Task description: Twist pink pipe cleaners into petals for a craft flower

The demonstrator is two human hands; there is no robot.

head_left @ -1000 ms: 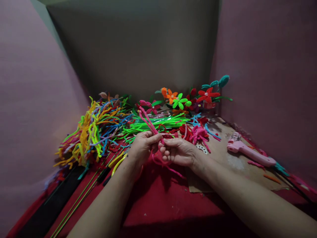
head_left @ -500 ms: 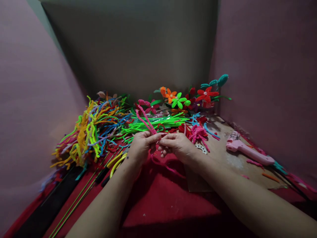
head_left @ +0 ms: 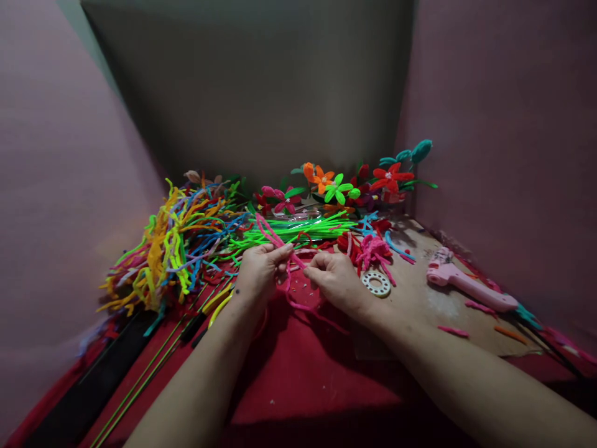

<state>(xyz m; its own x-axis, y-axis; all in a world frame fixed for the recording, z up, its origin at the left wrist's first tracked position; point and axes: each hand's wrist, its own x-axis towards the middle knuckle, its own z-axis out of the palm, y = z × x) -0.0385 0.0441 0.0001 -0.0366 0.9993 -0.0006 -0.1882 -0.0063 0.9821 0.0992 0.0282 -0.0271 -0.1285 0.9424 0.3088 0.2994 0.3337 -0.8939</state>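
Between my hands is a pink pipe cleaner (head_left: 269, 231), bent into a narrow loop that points up and away. My left hand (head_left: 261, 269) pinches it near the base of the loop with thumb and forefinger. My right hand (head_left: 336, 274) is closed on the pink strand a little to the right. A loose pink length hangs below and trails over the red cloth (head_left: 298, 367). Beyond my fingers lies a row of bright green pipe cleaners (head_left: 298, 230). Yellow-handled pliers (head_left: 218, 305) lie partly hidden behind my left wrist.
A heap of mixed pipe cleaners (head_left: 172, 249) sits at the left. Finished fuzzy flowers (head_left: 338, 188) stand along the back. On the brown board (head_left: 420, 305) at the right are a pink glue gun (head_left: 471, 286), a white ring with holes (head_left: 375, 284) and pink scraps (head_left: 453, 331).
My hands have moved apart, the right one going right and slightly down. The loop has dropped a little, and the ring and a pink scrap now show more fully.
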